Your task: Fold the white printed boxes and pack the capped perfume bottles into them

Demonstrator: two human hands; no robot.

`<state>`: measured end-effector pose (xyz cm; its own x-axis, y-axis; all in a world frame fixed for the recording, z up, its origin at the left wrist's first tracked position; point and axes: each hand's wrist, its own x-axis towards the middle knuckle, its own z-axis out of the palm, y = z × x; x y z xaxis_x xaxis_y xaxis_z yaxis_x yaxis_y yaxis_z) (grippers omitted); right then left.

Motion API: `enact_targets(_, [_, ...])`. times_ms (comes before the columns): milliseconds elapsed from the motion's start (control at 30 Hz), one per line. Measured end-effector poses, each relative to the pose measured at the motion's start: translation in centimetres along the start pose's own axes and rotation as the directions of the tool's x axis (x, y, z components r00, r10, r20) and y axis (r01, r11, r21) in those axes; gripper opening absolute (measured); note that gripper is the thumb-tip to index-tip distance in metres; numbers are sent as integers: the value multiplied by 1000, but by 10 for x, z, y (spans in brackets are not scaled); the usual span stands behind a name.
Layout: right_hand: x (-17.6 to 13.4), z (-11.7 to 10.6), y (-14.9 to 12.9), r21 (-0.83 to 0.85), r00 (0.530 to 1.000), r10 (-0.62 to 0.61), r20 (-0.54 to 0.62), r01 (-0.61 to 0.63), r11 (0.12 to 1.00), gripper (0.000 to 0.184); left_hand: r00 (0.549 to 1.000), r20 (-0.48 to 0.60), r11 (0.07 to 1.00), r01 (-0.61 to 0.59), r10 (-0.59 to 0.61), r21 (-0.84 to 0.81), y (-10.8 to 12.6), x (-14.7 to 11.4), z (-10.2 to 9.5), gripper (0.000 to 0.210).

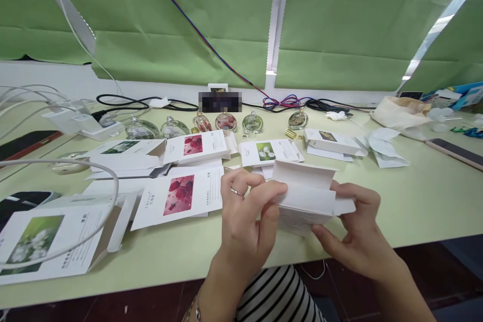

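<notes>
Between my two hands, above the table's front edge, is a white cardboard box (305, 201) with its top flap raised and a side flap sticking out to the right. My left hand (249, 211), a ring on one finger, grips the box's left end with bent fingers. At the right end, my right hand (354, 226) pinches the box between thumb and fingers. What the box has inside cannot be made out. Just beyond it lies a flat white box with a white-flower picture (266, 152). A rose-picture box (181, 196) lies left of my left hand.
Several round glass bottles (252, 122) line the back, with a gold cap (290, 134) near them. More printed boxes (45, 241) spread over the left. A phone (456, 153) and a cloth pouch (400, 114) are at right. White cables (109, 171) loop at left; coiled wires (281, 103) lie behind.
</notes>
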<state>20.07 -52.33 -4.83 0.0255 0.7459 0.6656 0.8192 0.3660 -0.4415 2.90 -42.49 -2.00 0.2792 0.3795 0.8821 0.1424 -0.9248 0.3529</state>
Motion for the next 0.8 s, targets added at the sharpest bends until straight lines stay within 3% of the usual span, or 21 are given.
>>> enact_targets(200, [-14,23,-4,164,985,88,-145,-64,984,57,994,85,995,66,-72,72,-1,-6,1,23])
enact_targets(367, [-20,26,3,267,993,104,-57,-85,960,52,996,11,990,88,-90,111,1,-13,2,20])
enact_targets(467, [-16,23,4,292,992,108,-65,-85,953,48,997,-38,997,61,-63,-47,2,-18,5,30])
enact_targets(567, [-8,21,-3,339,985,153,-84,-116,934,41,998,-3,985,62,-63,-164,2,-22,8,44])
enact_targets(700, [4,24,-20,472,968,176,-180,-72,878,38,997,-43,992,61,-66,-109,2,-26,13,43])
enact_targets(800, [11,30,-30,513,930,218,-295,-39,858,36,995,-81,992,49,-59,-116,2,-26,14,40])
